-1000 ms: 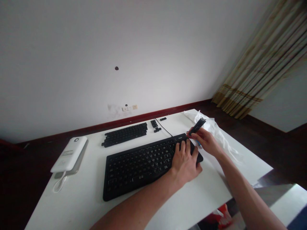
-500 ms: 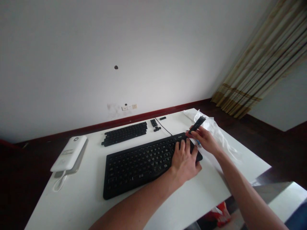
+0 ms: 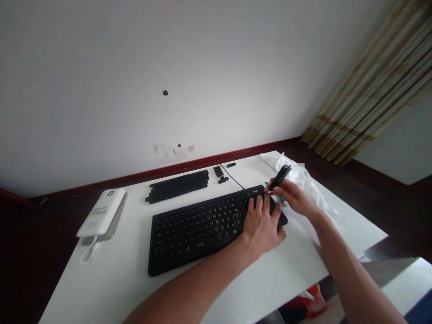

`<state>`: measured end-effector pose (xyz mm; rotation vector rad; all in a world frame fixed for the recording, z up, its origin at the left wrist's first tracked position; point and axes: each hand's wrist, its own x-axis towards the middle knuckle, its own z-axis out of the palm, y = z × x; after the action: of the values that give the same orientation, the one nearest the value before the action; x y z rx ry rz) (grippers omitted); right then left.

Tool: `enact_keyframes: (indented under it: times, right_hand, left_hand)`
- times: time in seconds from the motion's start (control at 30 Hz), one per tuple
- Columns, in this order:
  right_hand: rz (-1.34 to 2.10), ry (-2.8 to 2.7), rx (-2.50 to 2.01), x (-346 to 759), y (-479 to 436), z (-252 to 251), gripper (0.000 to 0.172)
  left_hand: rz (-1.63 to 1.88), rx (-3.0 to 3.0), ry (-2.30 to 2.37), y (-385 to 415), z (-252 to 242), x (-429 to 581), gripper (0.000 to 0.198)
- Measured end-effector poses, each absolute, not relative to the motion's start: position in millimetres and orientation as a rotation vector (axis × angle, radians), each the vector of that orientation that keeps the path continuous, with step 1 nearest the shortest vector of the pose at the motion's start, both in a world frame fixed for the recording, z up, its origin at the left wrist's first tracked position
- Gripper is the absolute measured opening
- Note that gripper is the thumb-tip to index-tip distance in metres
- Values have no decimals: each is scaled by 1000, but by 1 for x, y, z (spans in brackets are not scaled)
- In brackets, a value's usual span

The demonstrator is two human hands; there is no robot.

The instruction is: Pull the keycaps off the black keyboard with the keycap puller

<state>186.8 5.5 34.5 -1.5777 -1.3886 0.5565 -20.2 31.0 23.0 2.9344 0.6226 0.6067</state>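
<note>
Pinching a slim black bar [image 3: 278, 176] between thumb and fingertips, the right hand [image 3: 293, 195] sits just beside the far corner of a black keyboard [image 3: 202, 234]. A small blue item [image 3: 281, 200] shows beneath the right hand. Left hand [image 3: 261, 222] lies open, fingers spread over the keyboard's right end. Beyond: detached rows of black keys [image 3: 177, 186], a small cluster of loose keys [image 3: 219, 174], a thin black cable [image 3: 232, 177]. Crumpled white plastic [image 3: 297, 176] lies right of the hands; a white power bank [image 3: 101, 212] lies well left, on the white table [image 3: 84, 288].
</note>
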Motion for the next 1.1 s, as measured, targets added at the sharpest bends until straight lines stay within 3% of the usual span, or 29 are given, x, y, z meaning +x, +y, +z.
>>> enact_keyframes:
  times: [0.67, 0.9, 1.1]
  right_hand:
    - [816, -1119, -1396, 194, 10, 21, 49]
    - [461, -1042, -1419, 199, 15, 24, 42]
    - [364, -1058, -1567, 185, 10, 37, 45]
  left_hand:
    - [623, 2923, 619, 31, 23, -20, 64]
    - [648, 2905, 609, 34, 33, -23, 63]
    - [878, 2792, 687, 61, 59, -28, 80]
